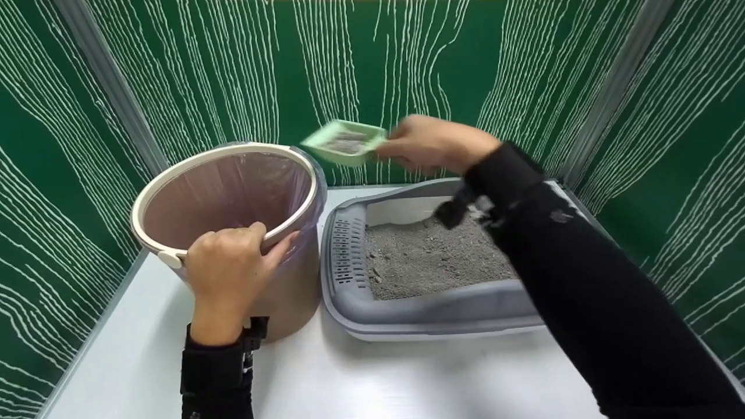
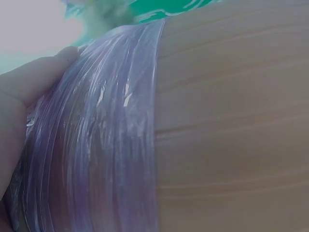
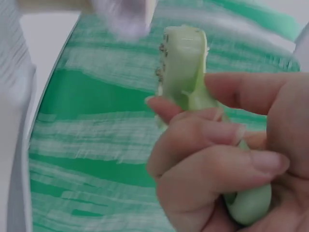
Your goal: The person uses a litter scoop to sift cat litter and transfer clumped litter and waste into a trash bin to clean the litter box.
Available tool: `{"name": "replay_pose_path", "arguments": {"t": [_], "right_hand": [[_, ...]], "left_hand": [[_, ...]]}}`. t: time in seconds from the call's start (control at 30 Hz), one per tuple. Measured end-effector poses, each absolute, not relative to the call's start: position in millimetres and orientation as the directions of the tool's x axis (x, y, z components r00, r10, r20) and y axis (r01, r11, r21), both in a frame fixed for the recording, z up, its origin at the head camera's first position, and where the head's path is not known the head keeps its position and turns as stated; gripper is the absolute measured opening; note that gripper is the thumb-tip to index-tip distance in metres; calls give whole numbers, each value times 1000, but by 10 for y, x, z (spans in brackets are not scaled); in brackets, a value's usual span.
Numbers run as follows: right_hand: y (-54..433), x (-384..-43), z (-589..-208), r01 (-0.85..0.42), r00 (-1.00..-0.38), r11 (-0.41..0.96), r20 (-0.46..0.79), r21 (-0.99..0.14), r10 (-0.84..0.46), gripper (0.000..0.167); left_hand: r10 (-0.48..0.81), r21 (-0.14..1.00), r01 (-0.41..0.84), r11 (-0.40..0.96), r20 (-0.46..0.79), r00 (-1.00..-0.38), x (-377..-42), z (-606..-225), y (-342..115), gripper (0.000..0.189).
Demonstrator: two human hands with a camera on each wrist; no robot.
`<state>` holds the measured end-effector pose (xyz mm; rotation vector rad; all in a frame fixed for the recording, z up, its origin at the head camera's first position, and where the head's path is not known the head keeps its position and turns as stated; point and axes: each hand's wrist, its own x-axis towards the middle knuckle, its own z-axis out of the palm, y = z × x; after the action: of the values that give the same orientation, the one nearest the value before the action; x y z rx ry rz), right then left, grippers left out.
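Holds a light-green scoop (image 1: 319,138) by the handle (image 3: 248,207) in the right hand (image 1: 436,142), with fingers (image 3: 207,176) curled round it. Carries grey granules (image 1: 346,141) in its bowl, aloft near the rim (image 1: 138,214) of the bin (image 1: 295,297). Grips the rim's near side with the left hand (image 1: 227,262), with the thumb (image 1: 282,249) outside against purple liner (image 2: 120,121). Has a litter tray (image 1: 442,305) beside the bin on the white desk (image 1: 349,384).

Scoop (image 1: 347,158) & contents (image 1: 343,141) blurry, hd cam

Scoop (image 1: 348,157) in head, right-wrist views
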<state>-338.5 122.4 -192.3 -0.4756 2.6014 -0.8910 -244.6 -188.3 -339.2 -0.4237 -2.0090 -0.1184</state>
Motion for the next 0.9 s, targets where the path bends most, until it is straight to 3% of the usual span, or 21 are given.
{"name": "replay_pose_path", "arguments": {"t": [0.33,0.4,0.47,0.6,0.73,0.9], "right_hand": [[259,-3081,-2105,-467,-873,784,71,-409,-483,33],[176,-3056,-2187,-537,-844,793,167,-289,-510,29],[108,-3061,-2259,-594,-790,799,262,-100,-555,27],[32,-3088,-2356,-588,-691,777,358,226,-628,20],[19,-3116,-2414,-551,-643,726,346,411,-683,15],[10,-3128,-2471,-551,-556,630,322,548,-766,21]], "left_hand": [[247,-101,340,935,873,-420,-2454,-3392,-1892,59],[244,-99,342,935,876,-415,-2451,-3393,-1885,60],[241,-96,342,935,879,-411,-2452,-3397,-1877,60],[239,-92,346,934,880,-410,-2456,-3398,-1862,58],[237,-89,344,935,879,-415,-2462,-3395,-1861,58],[232,-84,334,939,871,-434,-2464,-3391,-1876,55]]}}
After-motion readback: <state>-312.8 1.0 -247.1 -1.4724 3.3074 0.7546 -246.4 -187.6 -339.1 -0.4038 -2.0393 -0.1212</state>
